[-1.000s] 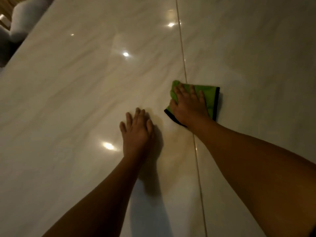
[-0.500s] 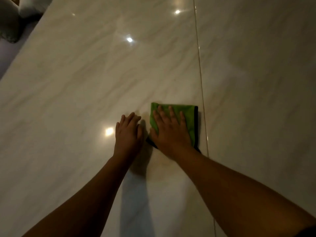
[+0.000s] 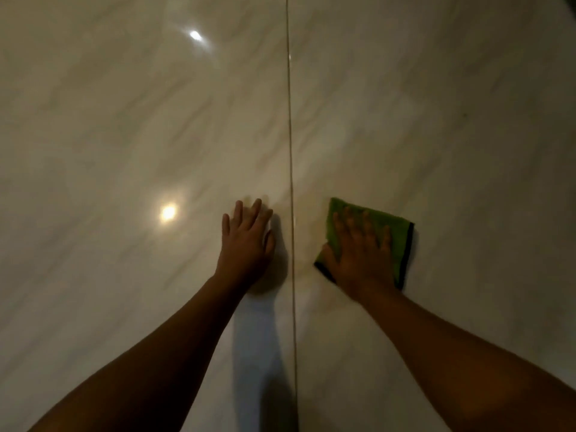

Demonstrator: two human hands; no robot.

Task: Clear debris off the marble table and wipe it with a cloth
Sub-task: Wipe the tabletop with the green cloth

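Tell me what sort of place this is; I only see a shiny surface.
Probably indoors at a polished marble table, perhaps in a home; the room itself is out of view. Cues: a seam in its glossy veined top, ceiling-light reflections, and a green cloth under the right hand.

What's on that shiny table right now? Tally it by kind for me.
Hands: 2, the left hand and the right hand, both flat
Green cloth: 1, under the right hand
Total: 3, all on the marble table
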